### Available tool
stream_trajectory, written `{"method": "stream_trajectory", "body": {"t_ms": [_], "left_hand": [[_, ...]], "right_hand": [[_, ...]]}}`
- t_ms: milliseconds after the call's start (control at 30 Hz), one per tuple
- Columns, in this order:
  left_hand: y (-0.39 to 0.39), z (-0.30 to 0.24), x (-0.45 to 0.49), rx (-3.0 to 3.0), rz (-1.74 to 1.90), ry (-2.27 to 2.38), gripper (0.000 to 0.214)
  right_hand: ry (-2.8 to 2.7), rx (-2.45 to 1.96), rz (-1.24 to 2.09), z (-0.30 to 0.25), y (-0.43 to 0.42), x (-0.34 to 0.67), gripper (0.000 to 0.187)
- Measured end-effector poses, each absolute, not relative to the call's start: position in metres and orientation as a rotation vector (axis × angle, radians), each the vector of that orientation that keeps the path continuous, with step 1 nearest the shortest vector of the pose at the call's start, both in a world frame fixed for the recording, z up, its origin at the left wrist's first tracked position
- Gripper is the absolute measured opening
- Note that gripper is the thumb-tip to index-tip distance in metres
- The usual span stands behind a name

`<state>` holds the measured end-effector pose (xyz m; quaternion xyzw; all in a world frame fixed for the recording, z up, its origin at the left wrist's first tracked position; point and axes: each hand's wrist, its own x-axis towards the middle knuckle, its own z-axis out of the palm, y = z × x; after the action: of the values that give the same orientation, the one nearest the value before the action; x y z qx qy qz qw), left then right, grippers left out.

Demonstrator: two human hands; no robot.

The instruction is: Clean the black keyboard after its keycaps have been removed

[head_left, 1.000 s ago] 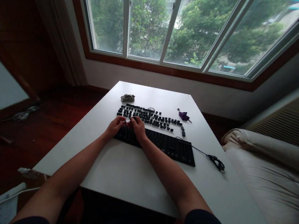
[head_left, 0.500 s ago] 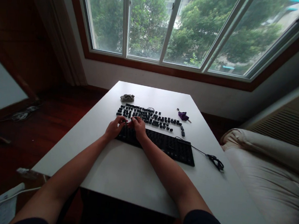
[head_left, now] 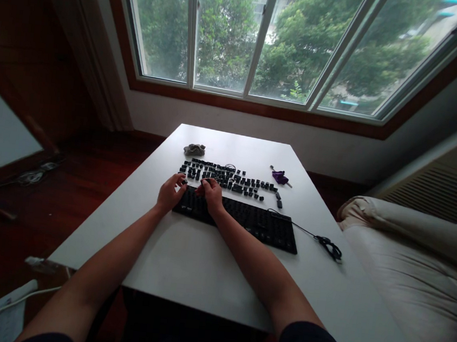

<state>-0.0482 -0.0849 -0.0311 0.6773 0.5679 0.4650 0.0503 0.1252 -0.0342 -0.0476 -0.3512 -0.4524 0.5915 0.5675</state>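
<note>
A black keyboard [head_left: 256,220] lies slanted across the white table, its left part beneath my hands. My left hand [head_left: 170,192] is just beyond the keyboard's left end, beside the loose keycaps. A small dark keycap [head_left: 185,182] shows between its thumb and index finger. Over the keyboard's upper left edge, my right hand [head_left: 212,195] is closed in a pinch. Something small and dark shows at its fingertips, too small to name. Loose black keycaps [head_left: 237,187] stand in rough rows behind the keyboard, partly hidden by my hands.
A crumpled grey cloth [head_left: 194,149] lies at the back left of the white table [head_left: 186,264]. To the back right is a purple cloth item [head_left: 280,177] with a thin stick. The keyboard's coiled cable [head_left: 328,248] rests at right, near a pale sofa [head_left: 410,266].
My left hand has moved left, away from my right hand, uncovering more of the keyboard's left end. My right hand has stayed almost still.
</note>
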Motion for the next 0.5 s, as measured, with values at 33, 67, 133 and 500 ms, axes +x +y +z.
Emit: {"method": "stream_trajectory", "body": {"t_ms": [33, 67, 133, 500], "left_hand": [[-0.084, -0.032, -0.051, 2.061, 1.396, 1.772, 0.035], [-0.082, -0.033, -0.054, 2.064, 1.363, 1.822, 0.035], [-0.077, -0.035, -0.061, 2.05, 1.258, 1.951, 0.032], [-0.036, -0.046, -0.081, 1.736, 0.688, 2.459, 0.035]], "right_hand": [[-1.065, -0.821, 1.395, -0.048, -0.034, 0.125, 0.031], [-1.068, -0.816, 1.398, -0.049, -0.033, 0.125, 0.031], [-1.076, -0.812, 1.397, -0.049, -0.033, 0.125, 0.031], [-1.113, -0.827, 1.405, -0.047, -0.036, 0.124, 0.03]]}}
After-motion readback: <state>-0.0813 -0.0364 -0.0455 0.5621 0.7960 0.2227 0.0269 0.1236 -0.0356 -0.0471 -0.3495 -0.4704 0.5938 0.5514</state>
